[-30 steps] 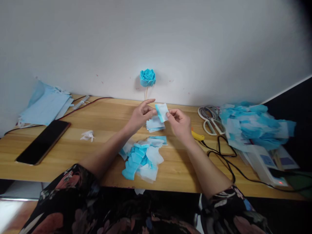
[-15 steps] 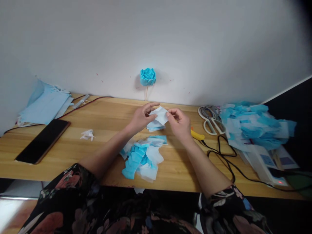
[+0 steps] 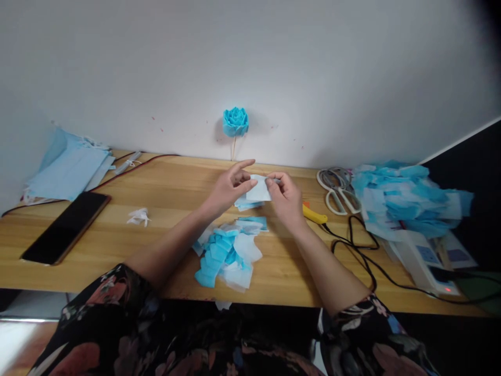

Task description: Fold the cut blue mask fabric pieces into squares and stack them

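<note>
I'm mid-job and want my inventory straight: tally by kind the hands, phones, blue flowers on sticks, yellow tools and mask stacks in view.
Hands: 2 (left hand, right hand)
Phone: 1
Flower: 1
Yellow tool: 1
Mask stack: 1
Total: 6

I'm seeing a pale wall [image 3: 156, 78] rising behind a wooden table [image 3: 172, 183] — reddish specks are marking it — and a dark panel [image 3: 469, 172] is standing at the right, light glaring at lower left.
</note>
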The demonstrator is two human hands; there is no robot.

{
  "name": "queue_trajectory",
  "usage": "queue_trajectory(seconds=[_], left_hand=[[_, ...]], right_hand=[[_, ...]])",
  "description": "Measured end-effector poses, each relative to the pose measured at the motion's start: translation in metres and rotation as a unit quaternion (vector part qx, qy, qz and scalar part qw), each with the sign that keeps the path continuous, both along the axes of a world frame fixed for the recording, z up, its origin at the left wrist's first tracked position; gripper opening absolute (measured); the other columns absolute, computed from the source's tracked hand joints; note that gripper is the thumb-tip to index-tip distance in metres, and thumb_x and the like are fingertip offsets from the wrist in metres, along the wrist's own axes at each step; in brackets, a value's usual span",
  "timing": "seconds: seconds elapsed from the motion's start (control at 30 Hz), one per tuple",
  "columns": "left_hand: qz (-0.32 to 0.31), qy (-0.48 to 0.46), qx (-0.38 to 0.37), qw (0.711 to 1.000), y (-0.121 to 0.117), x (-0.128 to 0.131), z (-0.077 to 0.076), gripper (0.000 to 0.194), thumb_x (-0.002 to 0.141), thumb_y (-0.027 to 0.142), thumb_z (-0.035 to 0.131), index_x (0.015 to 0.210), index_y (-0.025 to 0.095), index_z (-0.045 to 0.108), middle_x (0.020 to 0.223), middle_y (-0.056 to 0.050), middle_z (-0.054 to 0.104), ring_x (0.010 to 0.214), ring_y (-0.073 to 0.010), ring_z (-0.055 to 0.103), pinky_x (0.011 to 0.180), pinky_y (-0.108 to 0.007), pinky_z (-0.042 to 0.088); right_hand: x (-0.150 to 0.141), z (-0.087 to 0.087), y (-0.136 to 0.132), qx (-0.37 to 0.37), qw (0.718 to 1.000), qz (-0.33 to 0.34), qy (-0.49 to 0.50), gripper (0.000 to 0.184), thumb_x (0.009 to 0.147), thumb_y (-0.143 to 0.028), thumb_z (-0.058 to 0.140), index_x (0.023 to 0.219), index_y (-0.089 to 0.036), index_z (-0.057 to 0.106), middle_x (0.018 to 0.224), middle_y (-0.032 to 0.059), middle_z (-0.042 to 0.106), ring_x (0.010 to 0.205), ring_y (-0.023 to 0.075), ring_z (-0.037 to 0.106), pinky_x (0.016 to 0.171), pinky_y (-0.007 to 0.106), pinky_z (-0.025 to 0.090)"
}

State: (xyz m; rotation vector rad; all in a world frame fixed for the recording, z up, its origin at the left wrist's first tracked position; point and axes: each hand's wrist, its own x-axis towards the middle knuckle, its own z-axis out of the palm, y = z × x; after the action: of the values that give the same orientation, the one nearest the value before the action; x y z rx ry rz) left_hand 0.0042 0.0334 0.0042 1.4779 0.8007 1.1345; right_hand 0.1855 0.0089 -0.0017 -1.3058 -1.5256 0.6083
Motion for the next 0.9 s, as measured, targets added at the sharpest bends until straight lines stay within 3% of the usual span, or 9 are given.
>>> queue_trajectory(seconds=[0.17,0.33,0.67,0.9], left_hand=[[0.053,-0.011,-0.009,0.999,0.006,-0.003,0.0,0.044,0.083,0.017,0.069,0.127,0.018,0.063,0.079,0.001,0.064,0.066,-0.0091,0.055,0.06,-0.021,0.043],[0.079,-0.018,-0.004,0.997,0.007,-0.003,0.001,0.038,0.084,0.014,0.068,0.121,0.017,0.065,0.073,0.003,0.06,0.066,-0.0088,0.055,0.062,-0.021,0.043],[0.112,-0.011,0.033,0.993,0.008,-0.002,0.0,0.04,0.085,0.01,0.062,0.123,0.019,0.062,0.071,0.004,0.058,0.064,-0.0091,0.051,0.059,-0.022,0.041],[0.144,0.013,0.062,0.988,0.011,-0.002,-0.006,0.038,0.084,0.007,0.06,0.121,0.015,0.063,0.067,0.005,0.053,0.06,-0.008,0.048,0.058,-0.021,0.039]], right_hand=[[-0.001,-0.005,0.004,-0.011,0.999,0.016,0.029,0.027,0.09,-0.046,0.058,0.105,-0.024,0.064,0.084,-0.0001,0.064,0.073,0.0163,0.056,0.068,0.029,0.046],[0.002,-0.012,0.012,0.002,0.996,0.014,0.088,0.039,0.086,-0.043,0.065,0.12,-0.025,0.06,0.08,-0.0024,0.057,0.072,0.0155,0.054,0.067,0.028,0.046],[0.0,-0.007,0.008,0.017,0.995,0.001,0.098,0.035,0.087,-0.038,0.065,0.12,-0.025,0.062,0.081,-0.0025,0.056,0.071,0.0142,0.053,0.066,0.029,0.047],[0.0,-0.016,0.015,-0.006,0.99,0.02,0.139,0.037,0.085,-0.038,0.067,0.119,-0.026,0.06,0.08,-0.0036,0.058,0.068,0.0132,0.055,0.061,0.027,0.047]])
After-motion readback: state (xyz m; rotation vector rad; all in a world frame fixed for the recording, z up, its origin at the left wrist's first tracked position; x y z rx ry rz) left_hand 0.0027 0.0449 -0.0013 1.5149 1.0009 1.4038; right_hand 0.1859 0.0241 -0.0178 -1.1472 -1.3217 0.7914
